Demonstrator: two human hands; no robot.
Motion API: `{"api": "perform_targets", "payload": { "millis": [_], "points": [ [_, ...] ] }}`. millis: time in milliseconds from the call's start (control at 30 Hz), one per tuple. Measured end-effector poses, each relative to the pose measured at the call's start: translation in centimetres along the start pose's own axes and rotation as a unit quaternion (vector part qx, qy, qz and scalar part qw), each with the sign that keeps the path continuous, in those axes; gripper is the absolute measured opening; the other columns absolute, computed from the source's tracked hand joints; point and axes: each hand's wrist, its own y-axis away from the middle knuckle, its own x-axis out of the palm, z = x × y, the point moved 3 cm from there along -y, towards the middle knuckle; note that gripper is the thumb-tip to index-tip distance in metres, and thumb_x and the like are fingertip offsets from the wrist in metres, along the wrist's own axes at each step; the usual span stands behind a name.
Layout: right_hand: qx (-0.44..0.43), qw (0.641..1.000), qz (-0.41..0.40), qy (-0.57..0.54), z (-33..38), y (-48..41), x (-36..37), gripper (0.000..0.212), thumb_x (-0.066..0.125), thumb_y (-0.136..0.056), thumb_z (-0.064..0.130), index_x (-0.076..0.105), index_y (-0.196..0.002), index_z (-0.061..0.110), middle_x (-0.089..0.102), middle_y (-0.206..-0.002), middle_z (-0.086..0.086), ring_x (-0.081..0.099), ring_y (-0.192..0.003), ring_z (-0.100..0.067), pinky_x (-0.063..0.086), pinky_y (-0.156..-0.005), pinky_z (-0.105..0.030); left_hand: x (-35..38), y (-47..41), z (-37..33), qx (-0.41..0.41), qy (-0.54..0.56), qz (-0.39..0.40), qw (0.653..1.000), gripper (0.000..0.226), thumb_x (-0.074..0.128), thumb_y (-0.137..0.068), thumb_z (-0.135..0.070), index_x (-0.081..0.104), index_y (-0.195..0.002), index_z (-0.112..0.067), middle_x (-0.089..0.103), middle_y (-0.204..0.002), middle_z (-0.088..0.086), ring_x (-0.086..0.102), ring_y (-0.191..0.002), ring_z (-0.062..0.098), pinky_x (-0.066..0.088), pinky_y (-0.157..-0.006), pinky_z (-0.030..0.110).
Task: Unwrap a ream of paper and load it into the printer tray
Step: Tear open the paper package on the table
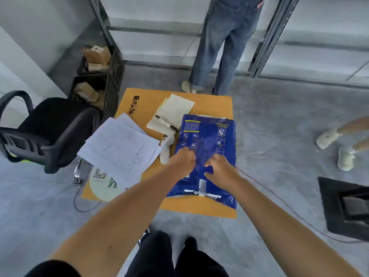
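Observation:
A ream of paper in a blue wrapper (207, 134) lies flat on a brown cardboard box (215, 102), with white tape strips along its near end. My left hand (182, 159) and my right hand (220, 169) both rest on top of the ream near its middle, fingers curled and pinching the blue wrapper along its seam. No printer tray is visible.
Loose printed sheets (119, 148), a notebook with a pen (171, 113) and a white handheld device (165, 148) share the box top. A black office chair (50, 126) stands left, black crates (99, 76) behind it. A person in jeans (221, 47) stands beyond; another person's feet (337, 144) at right.

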Motion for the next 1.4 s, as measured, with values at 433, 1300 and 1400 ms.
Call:
{"api": "perform_targets", "payload": {
  "millis": [433,1300,1400],
  "points": [
    [-0.012,0.992,-0.084,0.095,-0.6,1.8,3.1,0.021,0.05,-0.095,0.026,0.066,-0.103,0.015,0.059,-0.113,0.001,0.053,-0.109,-0.018,0.047,-0.079,-0.03,3.1,2.0,1.0,-0.004,0.033,0.008,0.999,0.028,0.054,-0.093,-0.018,0.066,-0.119,-0.012,0.053,-0.127,0.004,0.055,-0.115,0.022,0.048,-0.101,0.042],
    [-0.026,0.99,-0.057,-0.128,1.1,10.0,7.9,0.023,0.041,-0.082,-0.002,0.055,-0.096,0.011,0.048,-0.1,0.004,0.048,-0.089,-0.016,0.046,-0.069,-0.031,3.2,3.1,-8.4,-0.01,0.199,0.019,0.98,0.02,0.058,-0.09,-0.02,0.047,-0.078,-0.01,0.05,-0.072,0.003,0.043,-0.063,0.016,0.031,-0.054,0.026],
    [0.036,0.984,-0.105,-0.139,1.3,9.3,5.6,0.045,0.043,-0.088,0.002,0.051,-0.13,0.013,0.052,-0.127,0.003,0.052,-0.113,-0.015,0.044,-0.088,-0.022,3.5,2.2,-11.0,-0.012,0.189,0.025,0.982,0.026,0.056,-0.091,-0.017,0.039,-0.071,-0.015,0.04,-0.064,-0.002,0.036,-0.056,0.013,0.027,-0.05,0.025]
  ]
}}
